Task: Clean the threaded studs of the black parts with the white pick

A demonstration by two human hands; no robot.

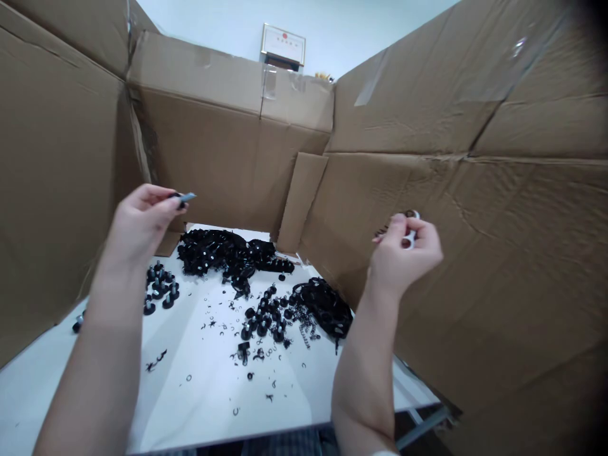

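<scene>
My left hand (142,218) is raised at the left, thumb and fingers pinched on a bolt with a black head (187,197); its metal shank points right. At the right, my right hand (403,256) is closed around a small tool with white finger loops (409,240), which looks like scissors; its blades cannot be made out. Dark curly bits show beside these fingers. Both hands are held above the table, well apart. Below them, similar black-headed bolts (263,322) stand in a cluster at the middle, and another group of bolts (161,286) is beside my left forearm.
A large heap of black parts (213,250) lies at the back of the white table (190,405). Nearer the right wall is a black bag-like bundle (325,304). Black rings and curly scraps are scattered about. Tall cardboard walls (213,152) enclose the back and sides.
</scene>
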